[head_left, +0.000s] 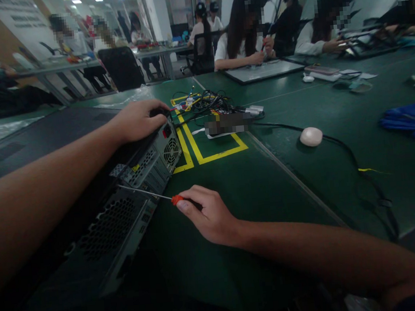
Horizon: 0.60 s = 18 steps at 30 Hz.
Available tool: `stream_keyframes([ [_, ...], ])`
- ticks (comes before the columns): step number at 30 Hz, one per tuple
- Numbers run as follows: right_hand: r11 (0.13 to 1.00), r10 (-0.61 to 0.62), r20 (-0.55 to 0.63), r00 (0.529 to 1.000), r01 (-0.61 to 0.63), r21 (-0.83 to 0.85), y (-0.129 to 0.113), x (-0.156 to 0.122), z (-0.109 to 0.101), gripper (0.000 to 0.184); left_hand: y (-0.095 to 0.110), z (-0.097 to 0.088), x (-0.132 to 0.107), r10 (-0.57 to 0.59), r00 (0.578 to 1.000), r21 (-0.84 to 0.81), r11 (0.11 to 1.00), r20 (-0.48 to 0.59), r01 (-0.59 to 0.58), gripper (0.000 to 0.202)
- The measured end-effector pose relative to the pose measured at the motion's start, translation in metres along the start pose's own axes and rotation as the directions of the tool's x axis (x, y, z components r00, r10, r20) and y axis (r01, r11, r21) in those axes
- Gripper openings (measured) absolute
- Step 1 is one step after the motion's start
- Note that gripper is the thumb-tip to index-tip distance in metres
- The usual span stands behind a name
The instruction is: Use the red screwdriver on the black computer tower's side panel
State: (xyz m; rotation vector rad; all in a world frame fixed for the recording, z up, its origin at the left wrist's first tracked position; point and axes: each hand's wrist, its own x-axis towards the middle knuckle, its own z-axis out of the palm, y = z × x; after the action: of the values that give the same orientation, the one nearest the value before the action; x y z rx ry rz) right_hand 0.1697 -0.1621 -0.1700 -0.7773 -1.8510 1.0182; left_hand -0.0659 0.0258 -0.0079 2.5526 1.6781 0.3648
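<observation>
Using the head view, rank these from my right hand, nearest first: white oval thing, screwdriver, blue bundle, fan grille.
1. Screwdriver: held in the right hand.
2. Fan grille: ahead-left, on the case.
3. White oval thing: ahead-right, on the table.
4. Blue bundle: farther right, beyond the white oval thing.

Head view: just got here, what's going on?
A person's left hand rests on the top rear edge of a computer case lying on a green table. Their right hand grips a red-handled screwdriver, its tip at the case's rear panel; whether it sits in a screw can't be made out. Tangled cables lie beyond the case.
</observation>
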Motion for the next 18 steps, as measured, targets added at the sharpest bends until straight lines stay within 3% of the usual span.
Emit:
stream_keyframes([
  [3,1.000,0.010,0.021,1.000,-0.010,0.002,-0.002,0.001,0.000,0.032,0.002,-0.002,0.002,-0.022,1.000,-0.008,1.000,0.004,0.022,0.077],
  [6,0.996,0.063,0.030,0.998,-0.065,0.059,-0.005,0.000,0.001,0.020,0.004,-0.003,0.001,-0.028,1.000,-0.002,1.000,0.015,0.028,0.079],
  [10,0.981,0.145,0.035,0.989,-0.148,0.128,-0.008,-0.001,0.002,0.036,0.008,-0.004,-0.002,-0.030,0.999,0.011,0.999,0.011,0.030,0.079],
  [18,0.988,0.133,0.012,0.991,-0.133,0.077,-0.011,0.003,-0.001,0.024,0.008,-0.003,-0.004,0.016,1.000,0.036,0.999,0.018,-0.017,0.079],
])
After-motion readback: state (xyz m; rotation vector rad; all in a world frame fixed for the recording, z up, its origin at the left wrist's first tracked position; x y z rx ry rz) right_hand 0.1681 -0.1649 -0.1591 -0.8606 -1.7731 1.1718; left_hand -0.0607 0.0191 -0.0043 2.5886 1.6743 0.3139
